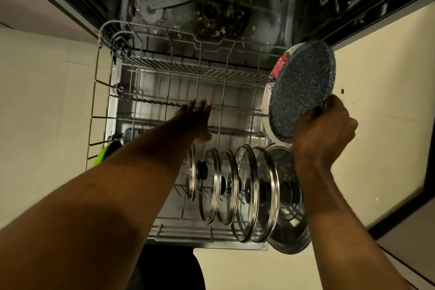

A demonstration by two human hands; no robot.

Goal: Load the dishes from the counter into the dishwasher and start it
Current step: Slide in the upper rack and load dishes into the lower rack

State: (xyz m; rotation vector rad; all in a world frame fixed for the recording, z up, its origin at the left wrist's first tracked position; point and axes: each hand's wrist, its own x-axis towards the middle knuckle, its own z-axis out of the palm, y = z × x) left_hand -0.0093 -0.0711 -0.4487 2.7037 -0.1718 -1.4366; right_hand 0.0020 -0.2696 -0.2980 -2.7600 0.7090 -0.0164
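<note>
Left forearm (98,195) beside upright glass lids (235,186)

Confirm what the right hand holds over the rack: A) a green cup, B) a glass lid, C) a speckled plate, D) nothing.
C: the right hand grips a speckled plate by its lower edge, while the glass lids stand on edge in the rack.

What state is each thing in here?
Lower rack: pulled out.
Glass lids: standing on edge in front tines.
Steel lid: leaning at their right end.
Speckled plate: held tilted above the rack's right side, floral plate behind it.
Right hand: grips the plates' lower edge.
Left hand: open over the middle tines.
Tub floor: littered with food scraps.
</note>
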